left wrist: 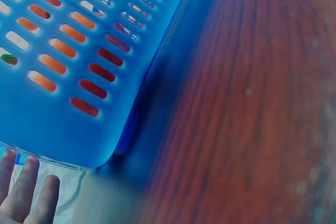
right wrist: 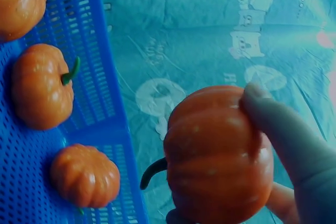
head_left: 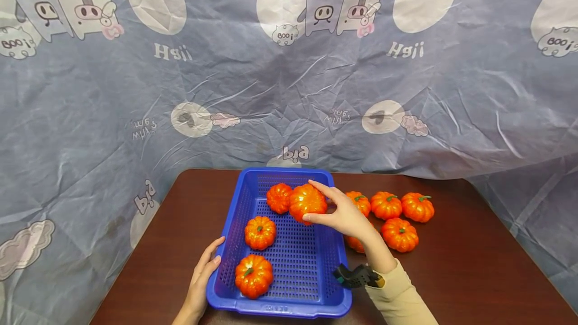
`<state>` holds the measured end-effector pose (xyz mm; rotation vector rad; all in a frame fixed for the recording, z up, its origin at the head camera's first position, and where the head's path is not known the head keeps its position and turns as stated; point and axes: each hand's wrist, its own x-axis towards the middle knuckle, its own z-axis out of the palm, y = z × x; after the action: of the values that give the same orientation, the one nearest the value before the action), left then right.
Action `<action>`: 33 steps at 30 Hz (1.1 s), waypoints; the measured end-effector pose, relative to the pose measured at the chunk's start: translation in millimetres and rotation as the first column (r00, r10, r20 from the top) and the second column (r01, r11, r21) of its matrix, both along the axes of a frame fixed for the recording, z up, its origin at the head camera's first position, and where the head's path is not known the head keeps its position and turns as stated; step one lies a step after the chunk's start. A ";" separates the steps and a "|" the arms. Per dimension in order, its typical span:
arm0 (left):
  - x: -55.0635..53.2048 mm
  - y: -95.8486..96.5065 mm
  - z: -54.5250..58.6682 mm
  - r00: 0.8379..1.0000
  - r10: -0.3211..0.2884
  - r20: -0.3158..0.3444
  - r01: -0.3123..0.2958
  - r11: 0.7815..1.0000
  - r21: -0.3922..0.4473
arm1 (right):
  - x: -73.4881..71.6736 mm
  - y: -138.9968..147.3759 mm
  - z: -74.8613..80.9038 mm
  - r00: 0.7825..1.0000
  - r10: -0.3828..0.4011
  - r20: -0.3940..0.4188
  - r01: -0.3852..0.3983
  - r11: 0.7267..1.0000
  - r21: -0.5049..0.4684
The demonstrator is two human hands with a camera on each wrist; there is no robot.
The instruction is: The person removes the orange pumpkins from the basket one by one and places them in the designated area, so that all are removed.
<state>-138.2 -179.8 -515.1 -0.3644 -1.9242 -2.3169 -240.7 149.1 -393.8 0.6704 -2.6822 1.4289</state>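
Note:
My right hand (head_left: 342, 213) grips a small orange pumpkin (head_left: 307, 203) between thumb and fingers, over the far right part of a blue plastic basket (head_left: 277, 310). In the right wrist view the thumb presses that pumpkin (right wrist: 218, 156), its dark stem pointing left. Three more pumpkins are in the basket: one far back (head_left: 278, 198), one mid-left (head_left: 260, 232), one near the front left (head_left: 254, 276). At the basket's left side is my left hand (head_left: 202, 277), extended fingers against the rim; the left wrist view shows its fingers (left wrist: 23, 190) by the basket's edge.
Right of the basket, several pumpkins sit on the dark brown table (head_left: 469, 265), among them a back-right one (head_left: 417, 207) and a front one (head_left: 400, 234). My right forearm partly hides others. A grey patterned cloth (head_left: 280, 84) hangs behind the table.

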 end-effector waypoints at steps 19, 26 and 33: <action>0.0 0.0 0.0 1.000 0.011 0.015 -0.011 1.000 -0.016 | 19.3 58.5 -4.0 0.976 -0.214 -0.042 0.194 0.942 -0.273; -0.2 0.0 0.3 1.000 -0.002 0.011 0.002 1.000 -0.003 | 25.1 83.1 -10.8 0.942 -0.330 -0.067 0.302 0.915 -0.267; 0.1 -0.6 0.1 1.000 -0.004 0.012 0.004 1.000 -0.001 | 32.8 104.9 -19.8 0.935 -0.348 -0.070 0.316 0.906 -0.281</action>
<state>-138.0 -180.4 -515.0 -0.3555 -1.9322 -2.3266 -207.9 254.0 -413.6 0.2504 -2.3097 1.5527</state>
